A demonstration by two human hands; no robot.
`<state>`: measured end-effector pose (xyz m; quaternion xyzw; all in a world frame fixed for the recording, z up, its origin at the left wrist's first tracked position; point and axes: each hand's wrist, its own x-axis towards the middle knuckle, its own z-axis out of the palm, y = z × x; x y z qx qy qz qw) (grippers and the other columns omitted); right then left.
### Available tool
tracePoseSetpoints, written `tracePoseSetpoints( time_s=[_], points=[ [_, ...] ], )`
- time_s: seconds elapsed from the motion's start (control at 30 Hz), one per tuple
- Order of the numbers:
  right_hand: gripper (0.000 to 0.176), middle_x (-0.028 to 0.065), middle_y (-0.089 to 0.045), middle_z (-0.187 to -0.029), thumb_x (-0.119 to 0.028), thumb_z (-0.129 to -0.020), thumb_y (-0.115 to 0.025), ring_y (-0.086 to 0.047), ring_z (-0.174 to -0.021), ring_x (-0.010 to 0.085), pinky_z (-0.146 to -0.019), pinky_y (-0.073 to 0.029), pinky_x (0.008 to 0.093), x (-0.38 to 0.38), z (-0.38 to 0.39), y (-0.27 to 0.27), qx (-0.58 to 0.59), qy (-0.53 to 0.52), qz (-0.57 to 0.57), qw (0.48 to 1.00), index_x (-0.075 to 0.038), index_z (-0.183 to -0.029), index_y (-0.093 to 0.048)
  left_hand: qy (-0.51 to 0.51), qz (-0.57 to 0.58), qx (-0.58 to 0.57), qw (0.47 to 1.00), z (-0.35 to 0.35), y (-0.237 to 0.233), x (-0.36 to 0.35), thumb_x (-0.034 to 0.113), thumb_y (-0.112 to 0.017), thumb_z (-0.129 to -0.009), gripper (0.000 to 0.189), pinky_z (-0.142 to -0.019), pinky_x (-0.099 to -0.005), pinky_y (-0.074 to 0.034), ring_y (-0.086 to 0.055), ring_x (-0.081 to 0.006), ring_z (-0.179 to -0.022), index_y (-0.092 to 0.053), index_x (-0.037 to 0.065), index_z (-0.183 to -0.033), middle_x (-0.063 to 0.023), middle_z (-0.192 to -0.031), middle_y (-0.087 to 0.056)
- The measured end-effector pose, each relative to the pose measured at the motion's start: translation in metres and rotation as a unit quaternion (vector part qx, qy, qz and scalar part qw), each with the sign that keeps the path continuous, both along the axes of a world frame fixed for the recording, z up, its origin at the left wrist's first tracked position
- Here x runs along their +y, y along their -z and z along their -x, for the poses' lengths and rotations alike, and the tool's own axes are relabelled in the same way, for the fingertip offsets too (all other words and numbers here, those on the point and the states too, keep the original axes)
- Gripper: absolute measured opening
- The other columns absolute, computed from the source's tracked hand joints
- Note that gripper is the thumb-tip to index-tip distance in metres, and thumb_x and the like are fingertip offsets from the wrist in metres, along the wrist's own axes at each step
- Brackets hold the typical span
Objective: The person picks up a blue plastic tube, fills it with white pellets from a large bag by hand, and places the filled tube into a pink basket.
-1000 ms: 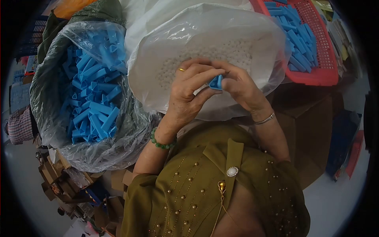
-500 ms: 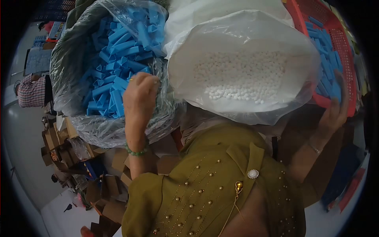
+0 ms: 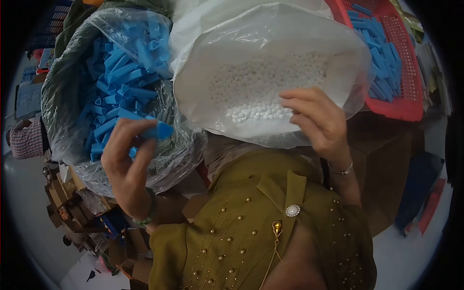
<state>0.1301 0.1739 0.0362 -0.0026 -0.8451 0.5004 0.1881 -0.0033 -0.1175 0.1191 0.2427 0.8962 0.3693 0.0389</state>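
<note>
Hands well apart; left hand [image 3: 126, 164] pinches one blue piece [image 3: 164, 130] at its fingertips, above the near side of the plastic-lined bag [image 3: 60, 130] of similar pieces; right hand [image 3: 319, 121] half-curled over white beads [image 3: 249, 113] in the translucent bag [image 3: 212, 53], can't tell if it grips any. Red basket [image 3: 403, 112] with more blue pieces sits beyond it, to the right.

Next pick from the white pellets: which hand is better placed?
Right hand, likely: it hovers at the white pellets, though I can't tell whether it holds one. The left hand holds a blue piece, farther away.
</note>
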Motion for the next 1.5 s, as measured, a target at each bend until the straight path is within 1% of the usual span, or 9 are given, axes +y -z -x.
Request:
tracePoseSetpoints(
  time_s=[0.17,0.3,0.4,0.5,0.63,0.83,0.97,1.27,1.5],
  points=[
    [0.038,0.0155,-0.065,-0.103,-0.002,-0.074,-0.068,-0.06,-0.083,0.0332,-0.073,-0.047,0.0382,-0.026,0.018,-0.002,0.071,-0.229,0.038,0.97,0.001,-0.111,-0.063,0.337,-0.191,-0.155,0.909,-0.007,0.023,0.059,-0.009,-0.056,-0.073,0.025,-0.062,-0.0251,-0.042,-0.056,-0.0163,-0.073,-0.069,-0.002,-0.093,-0.011,-0.086,-0.057],
    [0.036,0.0161,-0.064,-0.099,-0.006,-0.073,-0.068,-0.059,-0.085,0.0344,-0.074,-0.047,0.0383,0.004,0.018,0.013,-0.037,-0.246,0.06,0.967,0.001,-0.109,-0.064,0.278,-0.272,-0.264,0.882,-0.008,0.076,0.099,-0.011,-0.055,-0.075,0.032,-0.066,-0.0285,-0.046,-0.057,-0.0189,-0.077,-0.068,0.0,-0.102,-0.0109,-0.093,-0.058],
    [0.027,0.0148,-0.062,-0.089,-0.007,-0.072,-0.068,-0.059,-0.085,0.0344,-0.072,-0.048,0.0396,0.023,0.018,0.026,-0.078,-0.102,-0.08,0.988,-0.001,-0.098,-0.065,0.214,-0.082,-0.061,0.971,0.0,0.104,0.114,-0.006,-0.06,-0.076,0.046,-0.074,-0.0373,-0.051,-0.061,-0.0297,-0.085,-0.057,0.003,-0.121,-0.0165,-0.105,-0.059],
    [0.017,0.0141,-0.059,-0.082,-0.004,-0.07,-0.066,-0.059,-0.083,0.0339,-0.07,-0.048,0.0422,0.029,0.022,0.055,-0.164,0.055,-0.362,0.916,-0.002,-0.086,-0.063,0.199,0.132,0.048,0.97,-0.002,0.134,0.121,0.004,-0.067,-0.075,0.043,-0.078,-0.0323,-0.05,-0.06,-0.0259,-0.09,-0.058,-0.001,-0.117,-0.0133,-0.105,-0.061],
    [0.015,0.0141,-0.058,-0.081,-0.002,-0.067,-0.065,-0.058,-0.083,0.0344,-0.069,-0.047,0.044,0.013,0.037,0.074,-0.075,0.046,-0.298,0.95,-0.002,-0.081,-0.061,0.16,0.064,0.017,0.985,0.0,0.157,0.134,0.01,-0.07,-0.073,0.042,-0.077,-0.045,-0.049,-0.062,-0.0349,-0.088,-0.059,0.002,-0.113,-0.0198,-0.105,-0.061],
    [0.027,0.0113,-0.064,-0.091,0.0,-0.069,-0.068,-0.062,-0.084,0.0236,-0.073,-0.049,0.0322,0.004,0.033,0.039,-0.155,0.055,-0.032,0.986,-0.001,-0.095,-0.066,0.108,-0.131,-0.293,0.941,0.004,0.124,0.128,0.005,-0.068,-0.074,0.026,-0.07,-0.0323,-0.049,-0.061,-0.0218,-0.076,-0.065,0.0,-0.099,-0.0135,-0.09,-0.065],
    [0.03,0.0032,-0.065,-0.094,0.002,-0.073,-0.071,-0.059,-0.085,0.0104,-0.077,-0.048,0.0263,0.004,0.029,0.044,-0.211,0.03,0.221,0.952,-0.001,-0.103,-0.067,0.151,-0.206,-0.185,0.949,-0.002,0.111,0.128,-0.001,-0.069,-0.074,0.028,-0.065,-0.0281,-0.049,-0.059,-0.0173,-0.074,-0.066,0.003,-0.101,-0.0095,-0.091,-0.064],
    [0.03,0.0014,-0.065,-0.096,0.002,-0.074,-0.071,-0.058,-0.086,0.0091,-0.076,-0.048,0.0258,-0.002,0.027,0.048,-0.112,0.044,0.084,0.989,-0.002,-0.104,-0.067,0.21,-0.136,0.037,0.967,-0.008,0.101,0.132,-0.008,-0.07,-0.07,0.04,-0.062,-0.0279,-0.05,-0.062,-0.0184,-0.074,-0.066,0.005,-0.108,-0.0087,-0.095,-0.065],
    [0.028,0.0034,-0.065,-0.098,0.001,-0.077,-0.07,-0.06,-0.088,0.0118,-0.08,-0.048,0.0262,0.0,0.022,0.043,-0.14,0.026,0.22,0.965,0.0,-0.105,-0.066,0.204,-0.121,0.028,0.971,-0.007,0.096,0.127,0.0,-0.073,-0.072,0.045,-0.082,-0.0353,-0.05,-0.062,-0.0259,-0.096,-0.065,0.008,-0.115,-0.0111,-0.106,-0.064]
  ],
)
